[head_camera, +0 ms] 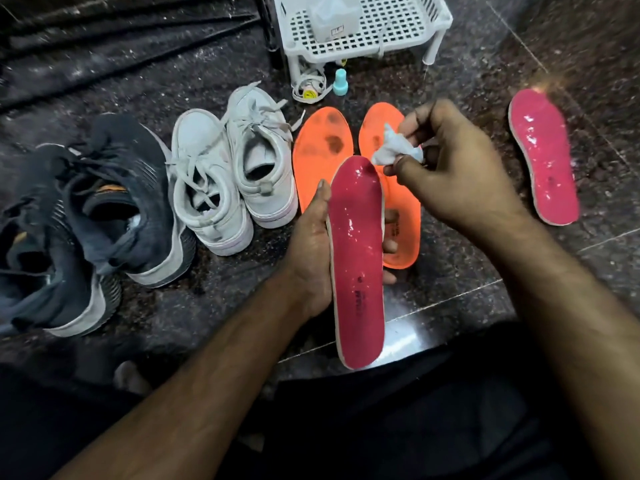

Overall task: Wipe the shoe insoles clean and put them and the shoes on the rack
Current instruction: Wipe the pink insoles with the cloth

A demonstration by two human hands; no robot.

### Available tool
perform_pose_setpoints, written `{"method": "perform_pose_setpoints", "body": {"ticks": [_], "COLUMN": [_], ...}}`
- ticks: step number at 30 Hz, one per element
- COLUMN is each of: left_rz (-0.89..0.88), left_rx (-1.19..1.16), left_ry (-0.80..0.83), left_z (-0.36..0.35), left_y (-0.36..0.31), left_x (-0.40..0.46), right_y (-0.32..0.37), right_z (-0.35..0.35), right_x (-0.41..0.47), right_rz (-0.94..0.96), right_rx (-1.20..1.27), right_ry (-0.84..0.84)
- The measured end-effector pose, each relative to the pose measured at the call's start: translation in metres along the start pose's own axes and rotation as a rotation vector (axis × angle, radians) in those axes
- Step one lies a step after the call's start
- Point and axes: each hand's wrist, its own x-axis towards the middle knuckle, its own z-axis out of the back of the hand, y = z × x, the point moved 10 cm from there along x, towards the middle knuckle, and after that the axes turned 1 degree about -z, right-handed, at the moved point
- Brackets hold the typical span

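Observation:
My left hand [311, 247] grips a wet pink insole [356, 258] from underneath, held lengthwise above the floor. My right hand [453, 164] pinches a crumpled white wipe [394, 150] just above the insole's toe end. A second pink insole [543, 157] lies on the floor at the right. Two orange insoles lie side by side behind the held one: the left [320, 147] shows dark stains, the right [403, 209] is partly hidden by my hands. A pair of white sneakers [232, 174] and a pair of dark sneakers [90, 216] stand at the left. The white plastic rack [363, 32] stands at the back.
A pack of wipes [329, 19] lies on the rack. Beneath it are a small teal bottle [340, 82] and a bundle of laces [310, 90]. Dark cloth [121, 39] covers the back left. The floor is dark speckled stone.

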Motion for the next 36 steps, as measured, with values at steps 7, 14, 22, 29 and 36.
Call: {"method": "perform_pose_setpoints", "body": {"ticks": [7, 14, 22, 29, 36], "left_rz": [-0.037, -0.055, -0.025, -0.019, -0.019], "left_rx": [-0.021, -0.056, -0.027, -0.057, -0.063], "left_ry": [-0.019, -0.064, -0.026, -0.015, -0.030], "left_z": [-0.008, -0.004, -0.013, -0.012, -0.012], "left_y": [-0.004, -0.007, 0.000, 0.001, 0.000], "left_x": [-0.007, -0.011, -0.011, -0.011, -0.010], "right_y": [0.015, 0.020, 0.027, 0.024, 0.022], "right_z": [-0.008, -0.010, -0.003, -0.015, 0.014], "right_x": [-0.008, -0.018, -0.015, -0.013, -0.011], "right_rz": [0.097, 0.131, 0.150, 0.152, 0.049], "right_rx": [-0.231, -0.472, -0.414, -0.496, -0.271], "right_ry": [0.071, 0.116, -0.024, 0.068, -0.039]}}
